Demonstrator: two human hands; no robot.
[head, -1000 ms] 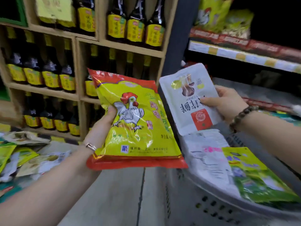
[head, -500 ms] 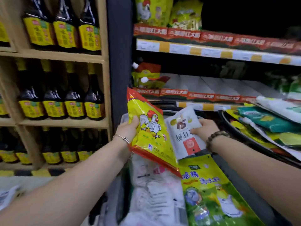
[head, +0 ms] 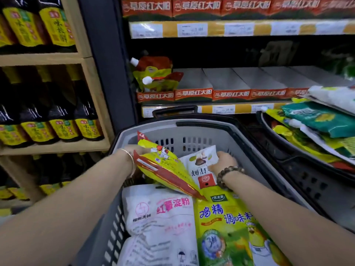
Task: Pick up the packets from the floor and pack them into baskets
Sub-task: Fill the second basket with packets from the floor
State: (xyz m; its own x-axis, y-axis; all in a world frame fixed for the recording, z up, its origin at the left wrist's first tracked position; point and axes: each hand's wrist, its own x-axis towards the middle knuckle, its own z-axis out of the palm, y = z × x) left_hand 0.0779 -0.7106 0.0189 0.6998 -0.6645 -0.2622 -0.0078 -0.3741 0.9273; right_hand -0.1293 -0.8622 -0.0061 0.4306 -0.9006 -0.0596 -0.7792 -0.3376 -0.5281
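Inside the grey basket (head: 192,129), my left hand (head: 132,150) grips a yellow and red packet (head: 165,166) with a rooster on it, tilted down. My right hand (head: 223,162) holds a white packet (head: 201,169) with a red label, just right of the yellow one. Both packets hang low over the far half of the basket. A white packet with pink writing (head: 159,217) and a green and yellow packet (head: 226,227) lie in the near half.
A second dark basket (head: 299,169) heaped with packets stands to the right. Wooden shelves of dark bottles (head: 63,120) fill the left. A store shelf with red price strips (head: 194,94) and spouted pouches (head: 153,75) runs behind the baskets.
Both hands have carried their packets forward and down, from chest height into the grey basket. The view has swung right, off the floor packets.
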